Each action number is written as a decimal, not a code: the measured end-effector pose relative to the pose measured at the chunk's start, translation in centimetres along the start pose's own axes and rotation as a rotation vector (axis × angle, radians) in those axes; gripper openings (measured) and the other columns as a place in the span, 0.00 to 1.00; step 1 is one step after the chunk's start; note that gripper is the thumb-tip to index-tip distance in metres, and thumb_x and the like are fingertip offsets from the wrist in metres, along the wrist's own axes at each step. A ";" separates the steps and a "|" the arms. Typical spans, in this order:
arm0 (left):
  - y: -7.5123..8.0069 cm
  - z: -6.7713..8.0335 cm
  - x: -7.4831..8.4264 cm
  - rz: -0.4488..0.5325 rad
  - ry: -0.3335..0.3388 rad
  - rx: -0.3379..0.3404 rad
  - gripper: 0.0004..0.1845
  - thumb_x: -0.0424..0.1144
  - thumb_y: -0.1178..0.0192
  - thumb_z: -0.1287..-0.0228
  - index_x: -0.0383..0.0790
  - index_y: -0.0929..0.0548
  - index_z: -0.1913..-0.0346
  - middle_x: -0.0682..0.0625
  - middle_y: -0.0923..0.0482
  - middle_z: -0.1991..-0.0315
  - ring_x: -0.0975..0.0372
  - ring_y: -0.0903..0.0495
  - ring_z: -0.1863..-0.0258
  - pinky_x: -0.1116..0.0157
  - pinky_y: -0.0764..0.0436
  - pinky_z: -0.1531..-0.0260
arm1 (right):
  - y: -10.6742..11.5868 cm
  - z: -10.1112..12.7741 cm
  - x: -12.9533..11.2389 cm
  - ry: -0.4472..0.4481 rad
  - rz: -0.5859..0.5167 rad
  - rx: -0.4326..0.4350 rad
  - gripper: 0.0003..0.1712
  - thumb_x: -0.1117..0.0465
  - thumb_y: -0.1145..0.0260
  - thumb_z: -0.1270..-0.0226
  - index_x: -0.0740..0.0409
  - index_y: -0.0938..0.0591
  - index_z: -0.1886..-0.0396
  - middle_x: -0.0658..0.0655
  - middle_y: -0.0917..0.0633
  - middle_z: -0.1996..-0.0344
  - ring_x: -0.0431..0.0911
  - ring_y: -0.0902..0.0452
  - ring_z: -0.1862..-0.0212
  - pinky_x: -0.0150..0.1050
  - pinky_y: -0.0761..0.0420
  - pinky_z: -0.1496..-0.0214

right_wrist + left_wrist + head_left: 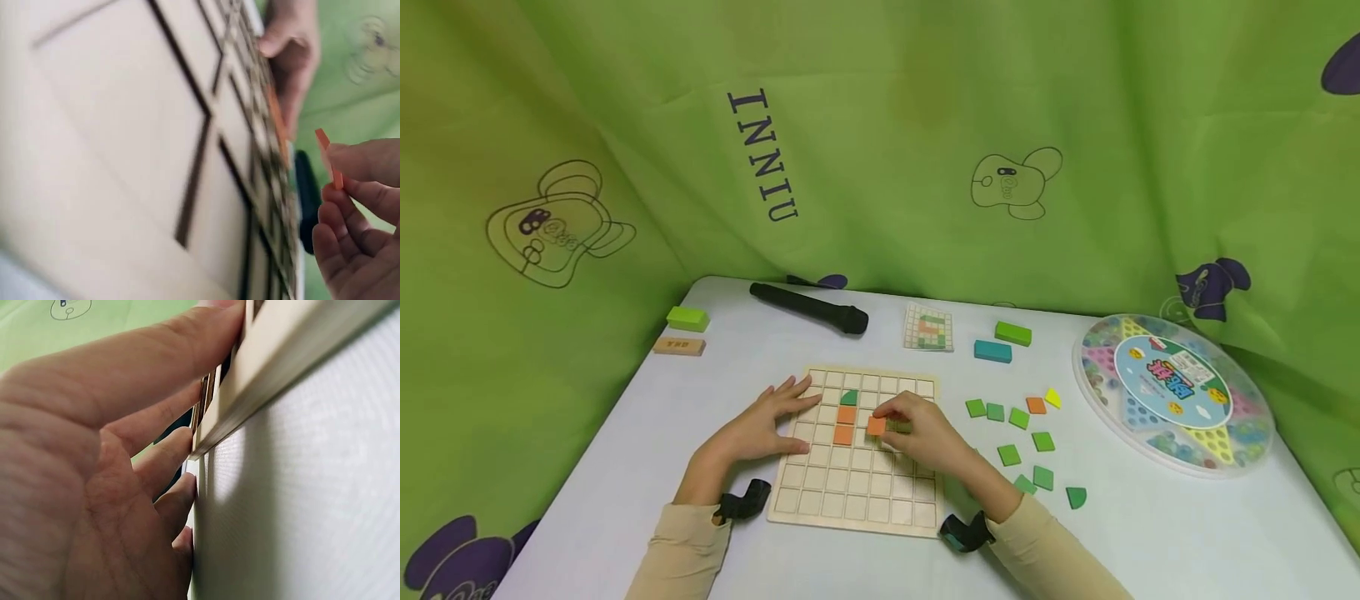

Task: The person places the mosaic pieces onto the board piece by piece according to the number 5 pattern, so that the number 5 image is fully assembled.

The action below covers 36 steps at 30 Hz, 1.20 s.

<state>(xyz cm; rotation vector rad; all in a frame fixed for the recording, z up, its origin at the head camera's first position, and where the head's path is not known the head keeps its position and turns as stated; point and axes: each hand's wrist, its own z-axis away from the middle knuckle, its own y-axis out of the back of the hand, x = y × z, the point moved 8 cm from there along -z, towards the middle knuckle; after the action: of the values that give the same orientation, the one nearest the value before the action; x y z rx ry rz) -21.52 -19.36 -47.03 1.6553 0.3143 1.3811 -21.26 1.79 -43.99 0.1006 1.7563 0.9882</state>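
Head view shows your right hand pinching an orange square tile just over the grid board, beside the two orange tiles and the green quarter-round piece already seated. Your left hand lies flat, fingers straight, on the board's left edge. Most cells look unfilled, and the loose tiles wait on the table to the right.

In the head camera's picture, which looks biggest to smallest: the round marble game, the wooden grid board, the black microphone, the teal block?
1. Wooden grid board
2. Round marble game, close to the board, so that order is unsure
3. Black microphone
4. Teal block
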 end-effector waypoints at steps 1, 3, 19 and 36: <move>0.0 0.0 0.0 -0.002 -0.001 0.001 0.42 0.50 0.29 0.51 0.42 0.31 0.32 0.41 0.50 0.25 0.42 0.57 0.26 0.40 0.59 0.30 | -0.5 -0.3 0.1 -0.007 0.004 -0.022 0.14 0.63 0.32 0.40 0.55 0.18 0.53 0.49 0.19 0.56 0.44 0.23 0.53 0.39 0.20 0.50; 0.0 0.0 -0.1 -0.001 0.003 0.001 0.42 0.50 0.29 0.51 0.43 0.31 0.32 0.42 0.50 0.25 0.43 0.57 0.26 0.41 0.59 0.30 | -1.3 -0.8 0.2 -0.012 0.012 -0.063 0.14 0.63 0.32 0.40 0.55 0.18 0.54 0.50 0.19 0.57 0.43 0.24 0.54 0.38 0.20 0.51; 0.3 0.0 0.2 -0.001 -0.004 0.008 0.41 0.50 0.29 0.51 0.42 0.31 0.33 0.40 0.49 0.26 0.42 0.56 0.26 0.40 0.59 0.30 | -2.5 -1.3 -0.2 0.036 0.155 -0.139 0.18 0.61 0.30 0.42 0.57 0.18 0.51 0.51 0.19 0.55 0.45 0.24 0.50 0.40 0.23 0.45; -0.3 0.0 -0.1 0.013 0.004 0.009 0.42 0.50 0.28 0.52 0.42 0.31 0.33 0.41 0.49 0.26 0.43 0.56 0.26 0.41 0.59 0.30 | 7.1 4.6 4.7 -0.078 0.106 0.220 0.26 0.62 0.29 0.43 0.56 0.22 0.43 0.54 0.20 0.47 0.51 0.24 0.44 0.52 0.22 0.45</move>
<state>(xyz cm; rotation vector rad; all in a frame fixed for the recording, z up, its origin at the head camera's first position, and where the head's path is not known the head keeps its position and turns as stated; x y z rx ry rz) -21.48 -19.26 -47.28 1.6652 0.3134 1.3939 -22.25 11.40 -43.25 0.3708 1.7977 0.8514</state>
